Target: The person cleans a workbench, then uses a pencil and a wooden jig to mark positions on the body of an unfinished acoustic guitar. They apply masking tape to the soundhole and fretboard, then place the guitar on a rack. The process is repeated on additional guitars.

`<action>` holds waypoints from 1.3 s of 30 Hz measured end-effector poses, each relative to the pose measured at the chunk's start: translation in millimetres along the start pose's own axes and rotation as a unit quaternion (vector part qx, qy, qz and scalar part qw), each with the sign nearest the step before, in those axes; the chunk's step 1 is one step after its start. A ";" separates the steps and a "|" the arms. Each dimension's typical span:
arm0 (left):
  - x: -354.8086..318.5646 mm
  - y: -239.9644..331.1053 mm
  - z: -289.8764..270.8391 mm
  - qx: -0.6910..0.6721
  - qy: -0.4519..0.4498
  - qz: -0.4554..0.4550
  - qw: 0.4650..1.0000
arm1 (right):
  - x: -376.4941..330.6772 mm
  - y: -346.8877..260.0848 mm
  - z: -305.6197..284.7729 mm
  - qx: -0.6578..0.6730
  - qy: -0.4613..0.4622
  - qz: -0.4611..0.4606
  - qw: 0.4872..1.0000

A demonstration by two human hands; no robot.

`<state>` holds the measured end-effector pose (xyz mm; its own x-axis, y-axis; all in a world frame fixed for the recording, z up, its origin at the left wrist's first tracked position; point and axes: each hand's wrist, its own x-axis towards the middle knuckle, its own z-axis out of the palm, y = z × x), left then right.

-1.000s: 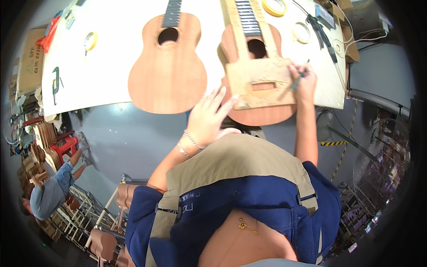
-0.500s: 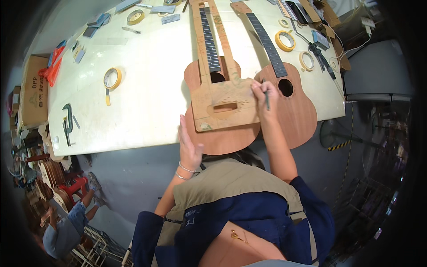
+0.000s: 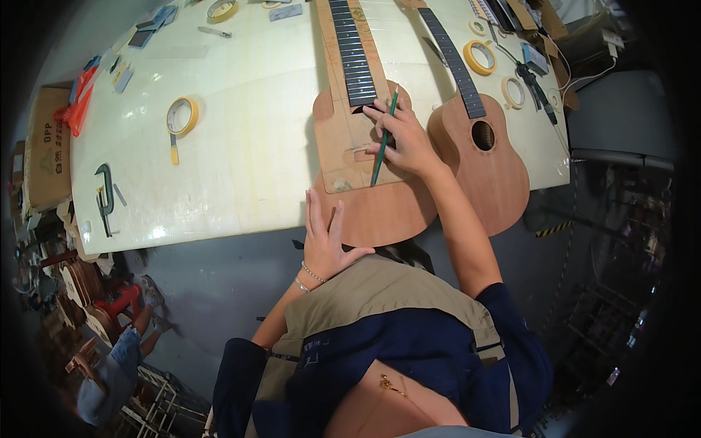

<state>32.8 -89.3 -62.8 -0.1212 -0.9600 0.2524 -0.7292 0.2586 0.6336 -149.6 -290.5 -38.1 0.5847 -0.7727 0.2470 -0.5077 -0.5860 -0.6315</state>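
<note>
A small guitar body [image 3: 387,223] of bare reddish-brown wood lies in front of me with its neck pointing away. On top of it rests a flat wooden template [image 3: 332,164], its two long arms running either side of the dark fretboard [image 3: 353,62]. My right hand [image 3: 407,139] is over the template near the sound hole, a green pencil [image 3: 377,171] held between its fingers and its fingertips on the wood. My left hand [image 3: 326,241] has its fingers apart at the lower left edge of the body. The right hand partly hides the template's slot and the sound hole.
A second guitar [image 3: 496,179] lies close on the right. Tape rolls [image 3: 480,57], a yellow tape roll [image 3: 182,117] and a green clamp [image 3: 104,197] sit on the pale table [image 3: 234,197]. Cardboard boxes [image 3: 51,146] stand at left. Another person [image 3: 109,387] sits at lower left.
My right hand has moved from the template's right edge to its middle, turning the pencil along the hand. The template now lies straighter along the neck. My left hand's fingers have spread.
</note>
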 end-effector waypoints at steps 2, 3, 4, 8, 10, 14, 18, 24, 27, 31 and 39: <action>2.5 0.6 -1.5 0.012 -0.006 0.007 1.000 | -20.9 -14.1 -4.5 0.014 -0.039 0.027 0.999; 3.7 2.4 -4.3 0.025 -0.013 0.008 1.000 | -32.8 -24.3 -5.8 0.021 -0.061 0.039 0.997; 5.3 2.9 -6.1 0.037 -0.021 0.010 0.999 | -39.1 -27.2 -3.8 -0.012 -0.044 0.030 0.998; 7.2 -1.0 0.0 0.026 0.000 0.038 0.999 | -65.9 -28.8 -1.9 -0.081 0.097 -0.001 0.992; 4.7 -3.2 -0.5 0.036 0.019 0.043 0.998 | -60.5 -60.6 -16.9 0.018 0.143 0.056 0.988; 2.9 -7.3 6.9 0.041 0.038 0.048 0.997 | -78.9 -65.2 -19.8 0.013 0.104 0.035 0.994; 4.1 -5.6 7.0 0.042 0.044 0.052 0.997 | -86.0 -66.0 -10.5 0.062 0.068 0.016 0.996; 3.1 -8.0 9.3 0.041 0.052 0.054 0.996 | -71.3 -60.0 -19.0 -0.117 0.046 -0.001 0.992; 1.7 -8.5 9.2 0.040 0.051 0.050 0.997 | -67.8 -58.6 -27.5 -0.069 0.000 0.178 0.982; 2.0 -8.7 7.7 0.032 0.047 0.050 0.997 | -59.0 -62.6 -3.0 0.136 0.018 0.138 0.981; 1.6 -8.7 5.0 0.025 0.037 0.047 0.998 | -83.2 -27.5 -9.8 -0.113 0.164 0.210 0.957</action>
<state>35.7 -93.6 -71.5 -0.1419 -0.9211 0.3625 -0.7505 0.3389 0.5674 -190.6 -212.5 -34.1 0.0889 -0.9649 0.2470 -0.7998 -0.2169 -0.5597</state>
